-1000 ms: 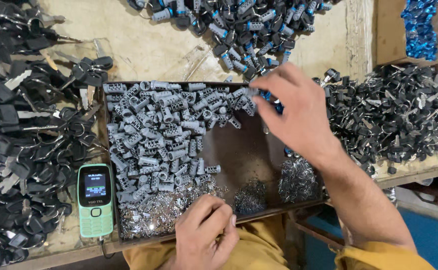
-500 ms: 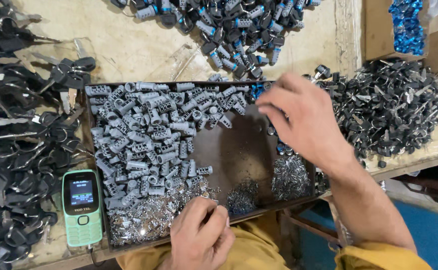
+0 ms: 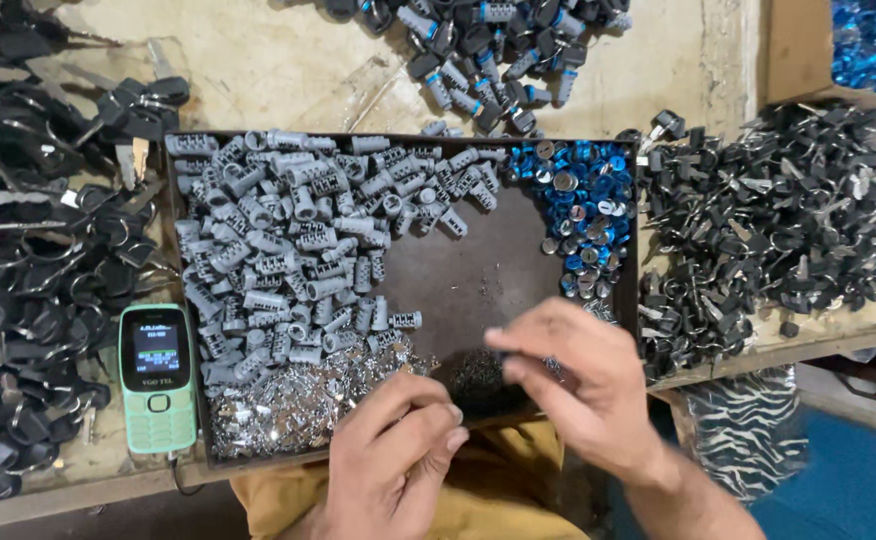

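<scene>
Hands met at the near edge of a dark tray [image 3: 478, 275] on the workbench. The left hand [image 3: 393, 455] sat low over the tray's front rim, its fingers curled in close together. I could not tell if it pinched anything, because the fingertips hid what was under them. The right hand [image 3: 583, 385] hung just beside it, over a small heap of tiny dark bits [image 3: 473, 375]. Its thumb and first fingers were drawn close at the tips, but the picture did not show whether a piece was held there.

Grey metal cylinders [image 3: 288, 240] filled the left part of the tray in a big pile. Small shiny silver pieces [image 3: 288, 410] lay in the front left corner, touching the grey pile. Blue round caps [image 3: 583, 205] were heaped in the back right corner. The middle of the tray was bare and dark.

A green push-button phone [image 3: 158, 375] lay just left of the tray with its screen lit. Black keys [image 3: 28, 250] covered the bench on the far left. More black keys [image 3: 798, 210] were piled to the right of the tray. Dark lock parts with blue ends [image 3: 488, 50] lay behind the tray. A box of blue pieces [image 3: 863, 45] stood in the far right corner.
</scene>
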Motion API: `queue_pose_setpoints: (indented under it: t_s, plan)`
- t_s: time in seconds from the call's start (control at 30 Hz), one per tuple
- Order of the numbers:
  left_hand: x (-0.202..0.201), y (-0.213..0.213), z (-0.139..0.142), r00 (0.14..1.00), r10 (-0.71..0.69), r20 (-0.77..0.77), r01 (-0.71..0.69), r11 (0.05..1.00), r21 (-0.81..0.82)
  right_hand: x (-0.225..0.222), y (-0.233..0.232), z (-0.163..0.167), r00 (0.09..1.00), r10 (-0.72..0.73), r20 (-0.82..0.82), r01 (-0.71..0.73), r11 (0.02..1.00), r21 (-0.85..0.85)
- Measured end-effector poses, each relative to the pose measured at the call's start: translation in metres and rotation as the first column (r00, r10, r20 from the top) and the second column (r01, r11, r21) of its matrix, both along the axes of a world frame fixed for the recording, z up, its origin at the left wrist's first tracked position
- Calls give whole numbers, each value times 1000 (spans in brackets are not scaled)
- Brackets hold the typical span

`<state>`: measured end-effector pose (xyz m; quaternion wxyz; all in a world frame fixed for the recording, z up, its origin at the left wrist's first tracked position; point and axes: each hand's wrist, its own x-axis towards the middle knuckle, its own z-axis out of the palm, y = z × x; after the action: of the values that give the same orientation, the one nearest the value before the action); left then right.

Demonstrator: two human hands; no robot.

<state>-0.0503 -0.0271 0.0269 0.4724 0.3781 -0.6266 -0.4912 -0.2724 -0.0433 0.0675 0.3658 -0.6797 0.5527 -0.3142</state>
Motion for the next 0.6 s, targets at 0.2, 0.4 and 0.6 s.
queue_pose_setpoints:
  t_s: [0.2, 0.4, 0.6]
  plan:
    - [-6, -3, -3, 998, -64, -29, 63, 997, -52, 18, 46, -26, 831, -262, 491, 74, 927, 369]
    - [-11, 1, -6, 998, -50, -28, 49, 998, -32, 11, 56, -32, 785, -241, 571, 42, 940, 339]
    - [-12, 4, -8, 940, 22, -340, 163, 848, 505, 10, 49, -19, 925, -19, 380, -72, 972, 223]
